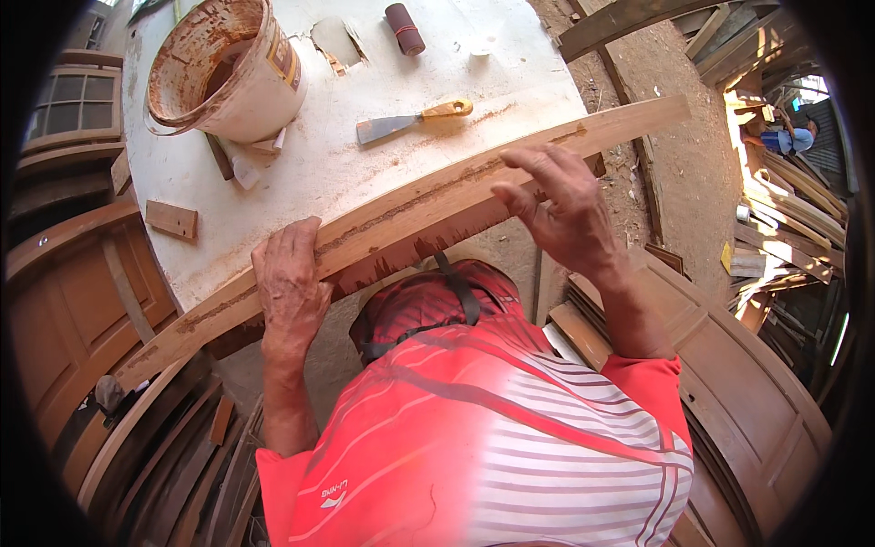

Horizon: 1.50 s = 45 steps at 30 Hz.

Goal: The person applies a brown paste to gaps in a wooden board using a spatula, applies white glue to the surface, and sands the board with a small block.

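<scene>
A long wooden plank [629, 129] stretches across in front of me, overhanging the table on both sides. A rough brown streak, looking like filler, runs along its upper face. My left hand [292, 283] is closed over the plank, fingers across the top and thumb at the near side. Over the plank's right part is my right hand [570, 214], its thumb and fingers apart and nothing between them; whether it touches the wood I cannot tell. Beyond the plank lies a putty knife [415, 120] with a wooden handle and grey blade.
The white worktable [365, 169] carries a brown-smeared bucket [283, 96], a dark reddish-brown roll [405, 29], a small wood block [171, 221] and a white cap [479, 59]. Panelled doors [729, 365] lean at right. Stacked timber [793, 214] and another person [793, 139] are farther off.
</scene>
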Tool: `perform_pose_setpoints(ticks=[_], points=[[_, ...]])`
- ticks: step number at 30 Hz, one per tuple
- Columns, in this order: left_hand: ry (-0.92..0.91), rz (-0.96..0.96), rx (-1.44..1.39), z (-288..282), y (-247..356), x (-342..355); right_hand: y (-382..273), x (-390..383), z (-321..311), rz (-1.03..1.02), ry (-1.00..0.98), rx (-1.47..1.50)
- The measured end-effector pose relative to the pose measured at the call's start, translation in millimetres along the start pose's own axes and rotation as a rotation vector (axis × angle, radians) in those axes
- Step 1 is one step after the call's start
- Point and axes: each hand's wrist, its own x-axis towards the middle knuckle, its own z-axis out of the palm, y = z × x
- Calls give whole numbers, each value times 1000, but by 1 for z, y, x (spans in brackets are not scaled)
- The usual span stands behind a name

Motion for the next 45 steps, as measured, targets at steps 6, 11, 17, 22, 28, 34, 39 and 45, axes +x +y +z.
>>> perform_pose_setpoints(ticks=[6,11,17,22,28,34,39,45], points=[[97,12,-50,0,-3,-1,60,95,14,111,-311,-111],[93,-51,-26,-1,0,3,87,141,63,-67,-666,-296],[169,-103,-12,5,7,-1,105,154,91,-261,-619,-326],[165,-113,-9,7,6,-6,55,120,24,-161,-364,-174],[51,-7,-16,-6,-8,10,22,28,-38,90,132,127],[-221,-137,-49,-38,-1,37,13,-71,-12,382,502,458],[-216,-85,-48,-41,0,32,-23,-142,25,498,537,594],[-134,-46,90,-28,1,10,-60,-193,41,522,473,481]])
